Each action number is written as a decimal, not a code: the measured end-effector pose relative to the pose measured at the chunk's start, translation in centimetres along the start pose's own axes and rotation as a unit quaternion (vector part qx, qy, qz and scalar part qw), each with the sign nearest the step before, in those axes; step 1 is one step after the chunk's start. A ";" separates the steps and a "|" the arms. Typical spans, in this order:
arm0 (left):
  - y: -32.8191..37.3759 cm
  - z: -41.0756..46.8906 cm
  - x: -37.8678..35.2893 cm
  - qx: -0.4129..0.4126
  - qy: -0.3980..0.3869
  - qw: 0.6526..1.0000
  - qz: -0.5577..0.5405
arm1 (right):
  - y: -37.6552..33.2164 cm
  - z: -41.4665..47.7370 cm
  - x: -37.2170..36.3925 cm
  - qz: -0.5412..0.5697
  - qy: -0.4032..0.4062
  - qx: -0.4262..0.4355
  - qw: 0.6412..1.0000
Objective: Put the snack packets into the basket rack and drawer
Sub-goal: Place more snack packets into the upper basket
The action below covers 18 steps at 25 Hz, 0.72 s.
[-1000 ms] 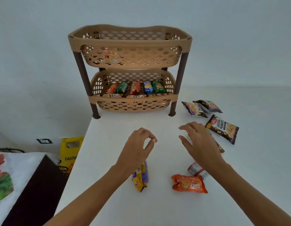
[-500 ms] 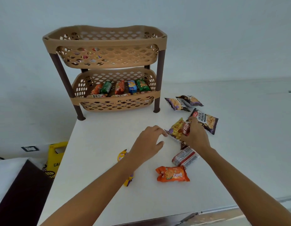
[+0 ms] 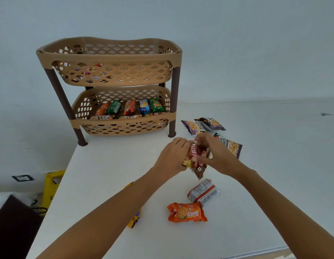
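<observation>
You've now got the dark red packet [image 3: 198, 161] lifted off the white table [image 3: 106, 174], where half a second ago only your right hand was picking at the pile. Left hand [image 3: 173, 157] and right hand [image 3: 216, 156] both pinch it, fingers closed on the wrapper, just near of the basket rack [image 3: 110, 86]. Next is probably carrying it in; lower basket already holds several. Orange packet [image 3: 186, 212], silver-red packet [image 3: 202, 191] and peanut packets [image 3: 229, 146] lie untouched.

One tan two-tier plastic basket rack [image 3: 109, 58], five upright packets in its lower tier [image 3: 131, 108], six loose packets on the white table [image 3: 99, 165], one brown packet [image 3: 197, 159] held by two hands.
</observation>
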State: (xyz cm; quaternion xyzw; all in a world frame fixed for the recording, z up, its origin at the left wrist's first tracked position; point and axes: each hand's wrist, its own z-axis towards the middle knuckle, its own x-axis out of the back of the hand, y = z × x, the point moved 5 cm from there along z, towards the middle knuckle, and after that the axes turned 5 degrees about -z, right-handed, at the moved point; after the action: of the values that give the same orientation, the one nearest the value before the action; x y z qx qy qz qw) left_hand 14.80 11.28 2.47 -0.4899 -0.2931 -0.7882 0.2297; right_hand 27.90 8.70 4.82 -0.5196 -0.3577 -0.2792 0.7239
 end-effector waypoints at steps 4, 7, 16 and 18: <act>-2.0 -0.4 1.0 0.062 0.022 0.998 -0.022 | 4.3 1.6 2.2 -0.049 0.108 -0.057 0.991; -3.4 -0.6 2.6 0.102 0.045 0.993 -0.031 | 9.5 2.4 2.1 -0.206 0.029 -0.143 0.968; -6.4 0.3 5.5 0.208 0.054 0.975 -0.063 | 13.0 2.7 1.7 -0.329 0.006 -0.174 0.928; -6.2 0.5 6.8 0.198 0.076 0.974 -0.081 | 11.3 3.3 2.4 -0.320 0.035 -0.144 0.936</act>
State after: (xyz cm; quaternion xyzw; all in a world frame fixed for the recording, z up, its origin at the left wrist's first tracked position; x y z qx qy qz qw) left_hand 8.29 15.61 7.33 -0.3479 -0.4640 -0.7652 0.2794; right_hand 37.37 15.21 1.21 -0.4662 -0.4356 -0.5625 0.5258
